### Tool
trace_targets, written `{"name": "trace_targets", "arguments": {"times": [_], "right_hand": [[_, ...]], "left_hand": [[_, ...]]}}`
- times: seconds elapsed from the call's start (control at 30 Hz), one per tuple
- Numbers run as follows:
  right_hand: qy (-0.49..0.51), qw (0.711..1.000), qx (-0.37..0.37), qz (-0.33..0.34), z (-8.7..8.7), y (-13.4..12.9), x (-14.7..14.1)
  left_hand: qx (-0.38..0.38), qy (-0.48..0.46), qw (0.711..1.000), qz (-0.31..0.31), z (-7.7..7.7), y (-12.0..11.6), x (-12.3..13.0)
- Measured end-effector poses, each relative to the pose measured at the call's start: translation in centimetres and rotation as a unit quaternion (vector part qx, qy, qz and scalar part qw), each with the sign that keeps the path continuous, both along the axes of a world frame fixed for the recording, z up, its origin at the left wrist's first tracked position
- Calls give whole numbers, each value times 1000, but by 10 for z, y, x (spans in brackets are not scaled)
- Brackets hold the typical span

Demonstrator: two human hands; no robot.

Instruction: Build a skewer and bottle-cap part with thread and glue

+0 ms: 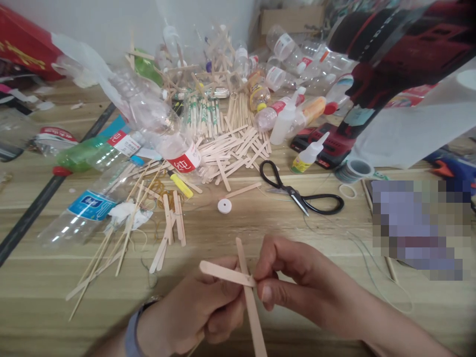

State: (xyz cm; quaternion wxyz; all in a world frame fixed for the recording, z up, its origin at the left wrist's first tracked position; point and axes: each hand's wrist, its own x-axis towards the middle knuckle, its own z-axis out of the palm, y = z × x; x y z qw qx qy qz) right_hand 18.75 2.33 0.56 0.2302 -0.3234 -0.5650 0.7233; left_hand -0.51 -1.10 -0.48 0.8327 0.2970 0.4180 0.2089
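Two flat wooden sticks cross each other near the bottom centre. One stick point(223, 273) lies nearly level, and the other stick point(254, 317) runs steeply down past the lower edge. My left hand point(197, 307) is closed on the crossed sticks from the left, its thumb just under the level one. My right hand point(293, 277) has thumb and index finger pinched together at the right end of the level stick, beside the crossing. Whatever lies between those fingertips is too small to make out.
Black scissors point(293, 193), a white ring point(224, 206) and a glue bottle point(307, 155) lie beyond my hands. Loose sticks point(238, 151) and plastic bottles point(182, 156) are heaped farther back. A red and black drill point(390, 64) stands at the right. Thread trails across the right side.
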Motion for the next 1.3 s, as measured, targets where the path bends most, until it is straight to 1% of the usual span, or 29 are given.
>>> {"name": "trace_targets", "arguments": {"times": [0.1,0.17,0.23,0.37,0.5,0.63,0.8,0.93,1.07,1.2,1.3], "right_hand": [[-4,1000,14,-12,-2,-2,0],[2,1000,21,-13,-4,-2,0],[3,1000,26,-14,-4,-1,-1],[2,999,36,-18,-4,0,-3],[-6,999,44,-17,-4,0,-4],[-14,999,39,-21,-4,-1,-4],[-15,999,41,-16,-4,-1,-4],[-13,999,30,-21,-8,-1,-3],[8,999,11,-29,-12,0,-3],[31,999,-18,-38,-12,3,-6],[24,998,-20,-56,-9,6,-7]], "left_hand": [[-56,-82,995,28,0,0,0],[-80,-99,991,36,0,0,0],[-88,-102,990,39,0,1,0],[-83,-109,990,34,-1,-1,-2],[-82,-96,991,33,-3,-2,-2],[-81,-93,992,39,-2,-2,-1],[-80,-69,994,32,1,-1,-1],[-76,-81,993,40,2,1,1],[-62,-103,992,34,1,2,2],[-35,-127,991,38,-1,4,-1],[-7,-106,994,35,-2,5,-3]]}}
